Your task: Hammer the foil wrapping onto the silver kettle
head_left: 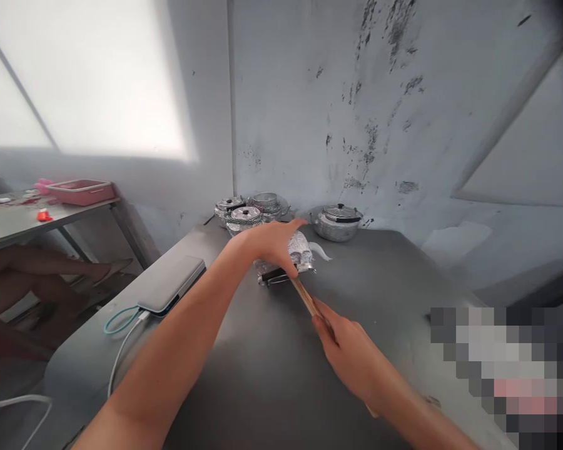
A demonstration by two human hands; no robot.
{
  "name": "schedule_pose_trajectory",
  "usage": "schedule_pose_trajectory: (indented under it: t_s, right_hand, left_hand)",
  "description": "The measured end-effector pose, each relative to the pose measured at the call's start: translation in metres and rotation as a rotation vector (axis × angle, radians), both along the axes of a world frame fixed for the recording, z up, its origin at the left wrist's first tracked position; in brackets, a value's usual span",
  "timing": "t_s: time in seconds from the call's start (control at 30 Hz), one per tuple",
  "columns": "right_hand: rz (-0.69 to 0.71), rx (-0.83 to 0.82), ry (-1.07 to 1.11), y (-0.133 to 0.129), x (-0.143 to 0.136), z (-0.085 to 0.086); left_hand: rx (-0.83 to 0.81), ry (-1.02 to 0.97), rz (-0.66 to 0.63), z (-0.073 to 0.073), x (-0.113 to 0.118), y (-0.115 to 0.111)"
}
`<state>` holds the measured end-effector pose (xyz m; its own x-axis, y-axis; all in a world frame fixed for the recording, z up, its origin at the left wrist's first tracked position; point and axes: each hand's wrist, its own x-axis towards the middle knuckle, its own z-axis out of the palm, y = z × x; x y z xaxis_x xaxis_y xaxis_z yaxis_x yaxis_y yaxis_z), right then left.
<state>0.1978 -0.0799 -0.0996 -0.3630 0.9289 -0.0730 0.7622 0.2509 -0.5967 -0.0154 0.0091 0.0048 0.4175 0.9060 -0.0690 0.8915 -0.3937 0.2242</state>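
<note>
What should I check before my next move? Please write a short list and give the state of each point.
1. Right hand closed around the wooden stick: ok.
2. Left hand pressing on the foil-covered thing: cannot tell; the hand is over part of it.
3. Lid on the pot at the right: ok.
4. Power bank lying flat on the table: ok.
5. Left forearm not touching the power bank: cannot tell from this angle.

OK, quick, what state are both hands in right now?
Left hand: open, over the foil-covered item; contact can't be told.
Right hand: closed, holding the wooden stick.
</note>
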Motion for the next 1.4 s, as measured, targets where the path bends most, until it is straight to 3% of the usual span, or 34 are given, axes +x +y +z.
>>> schedule_pose_trajectory:
  t_s: [0.27,0.43,0.73,1.17,1.4]
  right_hand:
    - [-0.028,0.009,0.002,0.0,0.003,-0.003]
    - [-0.018,-0.014,-0.009,-0.002,0.002,-0.005]
    - [-0.019,-0.005,-0.011,-0.004,0.003,-0.001]
    - [-0.002,-0.034,0.004,-0.005,0.001,-0.007]
    - [-0.001,-0.031,0.024,-0.003,-0.002,-0.002]
  left_hand:
    - [0.077,-0.069,-0.149,-0.006,-0.001,0.005]
    - [-0.016,-0.067,-0.115,-0.009,0.004,0.006]
    - [-0.033,-0.036,-0.093,-0.006,0.006,0.002]
    - [-0.098,-0.03,-0.177,-0.002,-0.007,0.005]
    - [-0.123,-0.054,-0.17,0.001,-0.011,0.005]
